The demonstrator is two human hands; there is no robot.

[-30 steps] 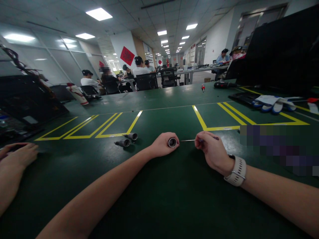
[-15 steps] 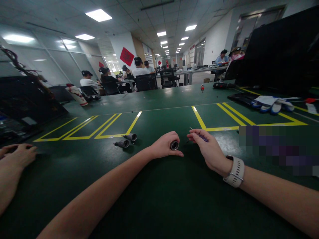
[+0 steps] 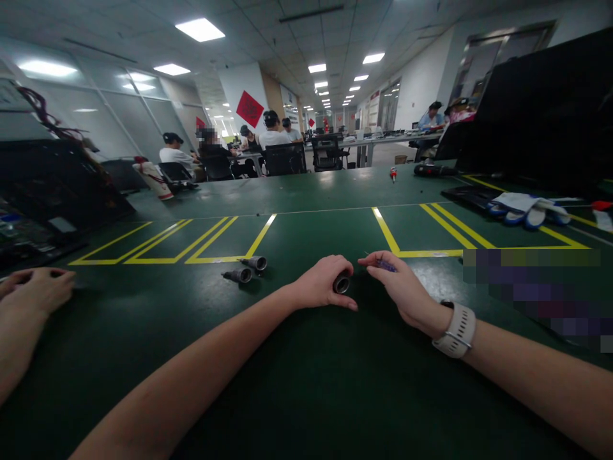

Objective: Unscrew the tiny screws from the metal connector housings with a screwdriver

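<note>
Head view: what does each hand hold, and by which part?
The left hand wraps the body of a small metal cylinder, open end showing. The right hand pinches a thin purple-handled tool by its handle.

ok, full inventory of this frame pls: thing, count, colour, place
short grey metal cylinder fitting: 1, grey, gripped in left hand
thin purple-handled tool: 1, purple, pinched in right hand
loose grey metal connectors: 2, grey, on the bench left of the left hand, one just behind the other
green workbench: 1, dark green with yellow tape lines
white and blue work gloves: 1 pair, far right of bench
red-handled screwdriver: 1, far bench edge
black monitor: 1, right rear
co-worker's hand: 1, bench's left edge
seated people: several, background desks
white wristwatch: 1, right wrist
left hand: closed on fitting
right hand: closed on tool
</note>
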